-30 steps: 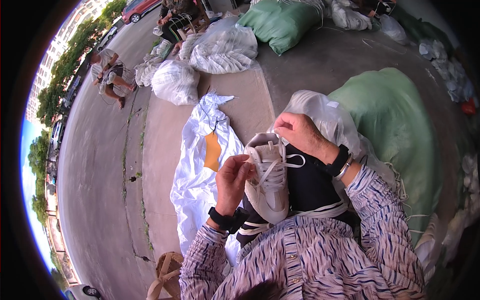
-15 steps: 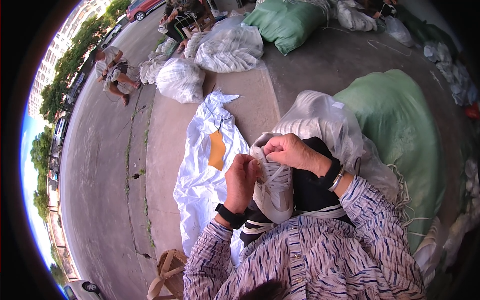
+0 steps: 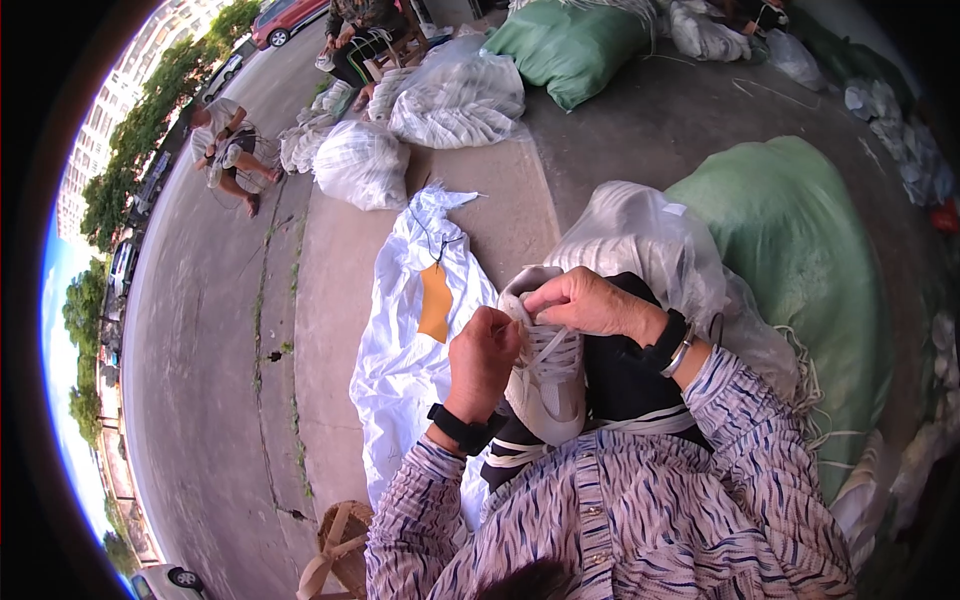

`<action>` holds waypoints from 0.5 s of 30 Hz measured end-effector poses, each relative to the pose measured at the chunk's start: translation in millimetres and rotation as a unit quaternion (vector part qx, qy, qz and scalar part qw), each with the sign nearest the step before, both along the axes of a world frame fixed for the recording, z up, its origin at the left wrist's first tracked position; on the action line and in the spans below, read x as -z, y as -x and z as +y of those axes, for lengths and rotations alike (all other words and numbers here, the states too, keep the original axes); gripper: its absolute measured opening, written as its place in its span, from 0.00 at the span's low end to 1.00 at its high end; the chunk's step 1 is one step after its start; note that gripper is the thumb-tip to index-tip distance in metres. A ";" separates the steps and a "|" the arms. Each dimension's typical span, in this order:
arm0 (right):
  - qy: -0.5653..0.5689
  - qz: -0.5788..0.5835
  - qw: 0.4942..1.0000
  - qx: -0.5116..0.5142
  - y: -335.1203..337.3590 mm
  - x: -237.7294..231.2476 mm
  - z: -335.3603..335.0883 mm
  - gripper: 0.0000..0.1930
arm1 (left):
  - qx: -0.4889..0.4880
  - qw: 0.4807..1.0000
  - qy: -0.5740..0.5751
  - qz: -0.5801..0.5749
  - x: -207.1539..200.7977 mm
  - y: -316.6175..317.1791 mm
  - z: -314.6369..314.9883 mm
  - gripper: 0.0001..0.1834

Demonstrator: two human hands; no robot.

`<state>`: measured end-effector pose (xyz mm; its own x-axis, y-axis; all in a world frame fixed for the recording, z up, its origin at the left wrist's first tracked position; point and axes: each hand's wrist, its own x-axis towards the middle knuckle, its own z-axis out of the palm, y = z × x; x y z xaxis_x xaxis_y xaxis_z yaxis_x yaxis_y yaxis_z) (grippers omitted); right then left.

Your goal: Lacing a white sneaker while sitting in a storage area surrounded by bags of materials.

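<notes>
A white and pale grey sneaker [image 3: 552, 392] rests on my lap, its toe toward me and its opening away. White shoelaces [image 3: 551, 350] cross its front. Closed in a pinch, my left hand [image 3: 480, 362] is at the left edge of the upper eyelets, on the shoelace; its fingertips partly hide the lace end. From the right, my right hand [image 3: 588, 304] reaches over the shoe's opening, with thumb and forefinger pinched on the lace by the top eyelets. Several loose white laces [image 3: 650, 424] lie across my dark trousers.
A white sheet [image 3: 400, 400] with an orange-yellow piece [image 3: 434, 303] lies left of my lap. To my right stand a clear bag of shoes [image 3: 640, 235] and a big green sack [image 3: 800, 260]. More bags [image 3: 455, 100] and two seated people are farther off. A woven stool [image 3: 345, 545] is lower left.
My left hand has turned slightly and its fingertips have closed in at the shoe's edge. My right hand has shifted a little left. The shoe stays nearly in place.
</notes>
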<state>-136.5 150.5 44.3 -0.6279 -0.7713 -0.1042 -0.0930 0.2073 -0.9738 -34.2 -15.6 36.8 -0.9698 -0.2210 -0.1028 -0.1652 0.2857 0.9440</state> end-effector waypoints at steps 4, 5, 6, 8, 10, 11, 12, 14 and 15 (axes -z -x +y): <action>0.012 0.023 1.000 0.009 -1.7 1.2 -0.1 0.12 | 0.036 0.919 0.379 0.103 -2.6 1.7 -0.4 0.06; 0.015 0.028 0.999 0.024 -2.1 2.1 -0.8 0.11 | 0.026 0.924 0.364 0.113 -2.5 2.5 -0.6 0.06; 0.006 0.030 0.999 0.041 -2.0 3.0 -1.6 0.10 | 0.015 0.929 0.346 0.133 -2.3 3.4 -0.4 0.06; 0.020 0.027 0.998 0.046 -0.9 5.6 -2.9 0.10 | 0.000 0.970 0.233 0.066 -0.8 5.0 3.2 0.06; 0.020 0.020 0.999 0.046 -0.1 8.6 -4.0 0.09 | -0.022 0.993 0.113 0.006 0.3 5.0 8.8 0.06; 0.035 0.044 0.998 0.041 0.3 10.0 -4.6 0.09 | -0.019 0.966 0.246 0.080 0.1 5.6 11.4 0.07; 0.028 0.064 0.997 0.044 0.3 11.6 -5.0 0.09 | -0.009 0.920 0.367 0.134 -0.5 6.1 13.1 0.07; 0.048 0.077 0.995 0.050 -1.2 14.5 -5.3 0.09 | 0.008 0.902 0.419 0.102 -2.5 7.9 12.7 0.08; 0.042 0.087 0.994 0.057 -2.5 15.6 -5.1 0.09 | 0.028 0.882 0.462 0.090 -3.2 8.7 11.7 0.09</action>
<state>-133.9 145.4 28.7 -0.7142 -0.6959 0.0752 -0.2419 0.1446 -0.9595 -42.9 -3.8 40.0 -0.9641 -0.0823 0.2524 0.0011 0.9495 0.3136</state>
